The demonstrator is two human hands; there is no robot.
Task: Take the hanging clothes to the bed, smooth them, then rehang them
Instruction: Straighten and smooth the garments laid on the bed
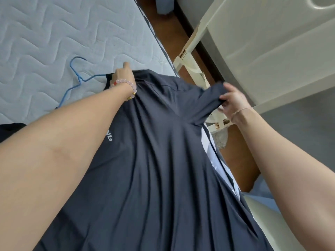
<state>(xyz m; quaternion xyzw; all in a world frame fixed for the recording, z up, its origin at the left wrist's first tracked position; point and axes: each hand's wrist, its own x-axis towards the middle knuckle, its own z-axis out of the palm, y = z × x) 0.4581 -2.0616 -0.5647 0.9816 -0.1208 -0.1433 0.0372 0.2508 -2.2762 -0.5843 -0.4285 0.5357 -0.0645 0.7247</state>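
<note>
A dark grey shirt (155,156) with a small white logo lies stretched along the right edge of the quilted mattress (45,33), full of long folds. My left hand (124,77) grips the shirt at its collar end, a bead bracelet on the wrist. My right hand (233,100) pinches the end of the right sleeve and holds it out past the mattress edge. A blue wire hanger (77,82) lies on the mattress just left of my left hand, its far arm hidden under the shirt.
A cream-coloured wardrobe door (272,51) stands open to the right, over a brown floor (241,153) strip beside the bed. A bit of dark fabric (12,127) shows at the left edge. More blue-grey cloth (163,4) lies at the top.
</note>
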